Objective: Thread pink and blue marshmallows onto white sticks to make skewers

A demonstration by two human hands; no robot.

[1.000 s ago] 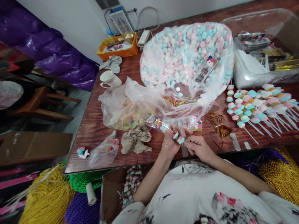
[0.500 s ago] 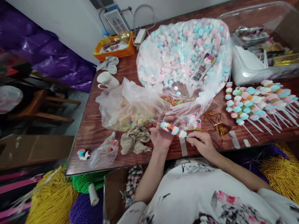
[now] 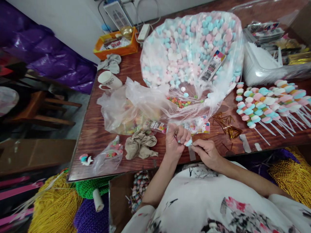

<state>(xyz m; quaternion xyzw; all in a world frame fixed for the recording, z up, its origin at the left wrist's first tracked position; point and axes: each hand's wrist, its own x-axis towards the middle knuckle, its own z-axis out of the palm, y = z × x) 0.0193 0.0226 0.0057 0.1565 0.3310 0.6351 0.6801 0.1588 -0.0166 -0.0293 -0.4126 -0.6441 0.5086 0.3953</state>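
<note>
White mug (image 3: 110,80): stands on the desk (image 3: 91,132), well apart from both your hands.
Beige cloth (image 3: 141,144): lies crumpled near the front edge, to the left of your hands.
Printed wrapper (image 3: 155,125): pokes out leftward, just beside your left hand.
Left hand (image 3: 175,138): your fingers curl closed around most of the marshmallow skewer (image 3: 188,143), hiding its middle.
Skewer's lie: between your hands, long axis running roughly left to right; its blue end shows right of your left hand, which covers more of it.
Right hand (image 3: 206,152): your thumb and forefinger pinch together on the skewer's right-hand tip.
Gold ties (image 3: 229,129): lie loose beyond your right hand.
Marshmallow sticks (image 3: 267,105): sit grouped farther right, white ends toward you.
</note>
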